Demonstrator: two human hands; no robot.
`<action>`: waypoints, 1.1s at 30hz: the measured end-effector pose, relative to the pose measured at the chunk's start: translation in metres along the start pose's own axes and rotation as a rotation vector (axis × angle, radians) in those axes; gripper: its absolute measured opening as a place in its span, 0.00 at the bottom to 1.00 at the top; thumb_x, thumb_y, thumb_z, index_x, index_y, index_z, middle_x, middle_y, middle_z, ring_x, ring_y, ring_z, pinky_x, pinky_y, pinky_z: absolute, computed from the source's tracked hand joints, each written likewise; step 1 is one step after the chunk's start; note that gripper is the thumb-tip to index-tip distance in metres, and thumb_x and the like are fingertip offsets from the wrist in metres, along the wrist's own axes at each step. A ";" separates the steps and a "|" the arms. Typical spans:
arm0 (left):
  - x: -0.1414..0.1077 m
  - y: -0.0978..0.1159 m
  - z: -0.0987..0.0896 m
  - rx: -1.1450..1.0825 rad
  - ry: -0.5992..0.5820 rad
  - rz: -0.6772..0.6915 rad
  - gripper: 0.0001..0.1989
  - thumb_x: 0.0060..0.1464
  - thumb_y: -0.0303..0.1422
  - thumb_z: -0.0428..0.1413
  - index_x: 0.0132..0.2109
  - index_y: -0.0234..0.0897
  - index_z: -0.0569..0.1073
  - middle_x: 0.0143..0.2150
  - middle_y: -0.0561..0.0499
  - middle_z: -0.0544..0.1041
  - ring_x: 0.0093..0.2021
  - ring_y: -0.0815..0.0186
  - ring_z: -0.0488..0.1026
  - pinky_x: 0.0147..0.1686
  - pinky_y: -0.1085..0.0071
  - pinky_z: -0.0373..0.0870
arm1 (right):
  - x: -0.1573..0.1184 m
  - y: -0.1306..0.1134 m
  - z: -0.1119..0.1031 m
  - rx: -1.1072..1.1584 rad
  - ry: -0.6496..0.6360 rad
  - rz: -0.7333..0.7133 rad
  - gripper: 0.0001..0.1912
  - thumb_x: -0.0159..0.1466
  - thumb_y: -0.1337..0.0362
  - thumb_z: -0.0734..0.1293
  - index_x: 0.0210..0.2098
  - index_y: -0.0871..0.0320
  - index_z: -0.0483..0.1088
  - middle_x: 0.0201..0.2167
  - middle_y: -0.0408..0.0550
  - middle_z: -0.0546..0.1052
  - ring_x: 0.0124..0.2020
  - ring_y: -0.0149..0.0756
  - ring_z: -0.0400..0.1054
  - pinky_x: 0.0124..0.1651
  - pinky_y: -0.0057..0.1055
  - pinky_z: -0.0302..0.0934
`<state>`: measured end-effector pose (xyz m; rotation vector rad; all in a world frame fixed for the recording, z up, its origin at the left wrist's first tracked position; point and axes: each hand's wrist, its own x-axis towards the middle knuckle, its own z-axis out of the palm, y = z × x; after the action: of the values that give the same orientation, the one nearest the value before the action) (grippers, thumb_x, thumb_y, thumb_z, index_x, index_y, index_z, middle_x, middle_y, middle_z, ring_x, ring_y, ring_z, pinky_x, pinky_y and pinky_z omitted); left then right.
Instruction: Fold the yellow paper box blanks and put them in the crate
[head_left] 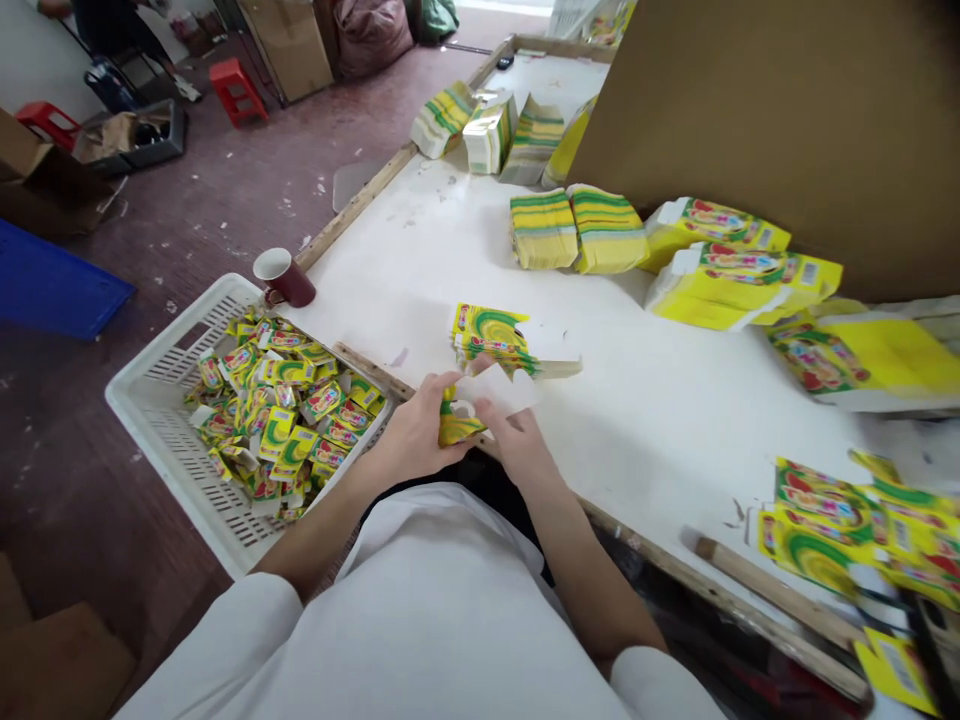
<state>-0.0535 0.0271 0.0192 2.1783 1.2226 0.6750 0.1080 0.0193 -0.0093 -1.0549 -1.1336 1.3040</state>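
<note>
Between my two hands, at the table's front edge, is a small yellow-green carton [459,428] with white flaps standing up. My left hand [414,432] is closed around its left side. My right hand [517,440] grips a white flap from the right, its fingers partly hidden behind the card. Just beyond my hands, a short stack of flat printed cartons [491,328] lies on the white table [405,250]. To my left, a white plastic basket [161,400] holds many small yellow cartons [277,440].
A maroon mug [289,280] stands at the table's left edge beside the basket. Bundles of flat cartons [544,230] line the back, before a large brown cardboard sheet [765,110]. More printed cartons [825,510] and a wooden stick [772,590] lie right. A person [120,35] sits far left.
</note>
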 end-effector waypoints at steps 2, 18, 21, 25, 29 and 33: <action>0.000 0.001 0.003 0.024 0.010 0.031 0.36 0.48 0.28 0.60 0.61 0.41 0.53 0.54 0.44 0.67 0.51 0.58 0.73 0.47 0.63 0.73 | 0.003 0.003 0.003 0.297 -0.226 0.273 0.29 0.63 0.43 0.65 0.59 0.48 0.67 0.61 0.51 0.72 0.62 0.49 0.65 0.64 0.50 0.62; 0.000 -0.021 0.012 -0.049 0.136 -0.130 0.31 0.43 0.33 0.65 0.55 0.39 0.63 0.51 0.43 0.69 0.50 0.54 0.72 0.49 0.56 0.71 | -0.005 0.011 -0.001 -0.451 -0.112 -0.297 0.26 0.68 0.72 0.60 0.61 0.45 0.68 0.67 0.49 0.65 0.65 0.40 0.63 0.66 0.44 0.60; -0.006 -0.019 0.000 0.021 0.087 -0.138 0.28 0.46 0.35 0.65 0.53 0.39 0.66 0.48 0.45 0.75 0.49 0.55 0.74 0.50 0.59 0.71 | -0.002 0.013 -0.010 -0.440 -0.143 -0.287 0.23 0.66 0.68 0.65 0.59 0.46 0.70 0.67 0.51 0.64 0.64 0.43 0.64 0.62 0.44 0.64; -0.011 -0.019 -0.016 0.057 0.039 -0.125 0.27 0.46 0.38 0.65 0.53 0.40 0.69 0.47 0.46 0.78 0.47 0.57 0.77 0.46 0.63 0.72 | -0.001 0.003 -0.024 -0.554 -0.312 -0.325 0.15 0.66 0.66 0.66 0.51 0.49 0.76 0.68 0.53 0.63 0.65 0.45 0.63 0.60 0.43 0.67; -0.006 -0.013 -0.019 0.061 -0.016 -0.080 0.28 0.44 0.39 0.66 0.54 0.41 0.70 0.47 0.47 0.80 0.44 0.57 0.78 0.45 0.64 0.73 | 0.001 -0.015 -0.025 -0.604 -0.367 -0.300 0.11 0.65 0.65 0.68 0.46 0.51 0.78 0.64 0.55 0.68 0.64 0.47 0.64 0.61 0.45 0.64; -0.001 -0.008 -0.020 0.102 0.060 -0.101 0.28 0.46 0.38 0.65 0.55 0.40 0.70 0.48 0.46 0.79 0.48 0.55 0.78 0.47 0.62 0.72 | 0.002 -0.015 -0.007 -0.534 -0.184 -0.310 0.17 0.64 0.64 0.68 0.52 0.51 0.73 0.63 0.55 0.68 0.65 0.48 0.62 0.64 0.48 0.60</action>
<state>-0.0724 0.0339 0.0281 2.1751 1.4170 0.6532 0.1168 0.0219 0.0049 -1.0908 -1.7718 0.8816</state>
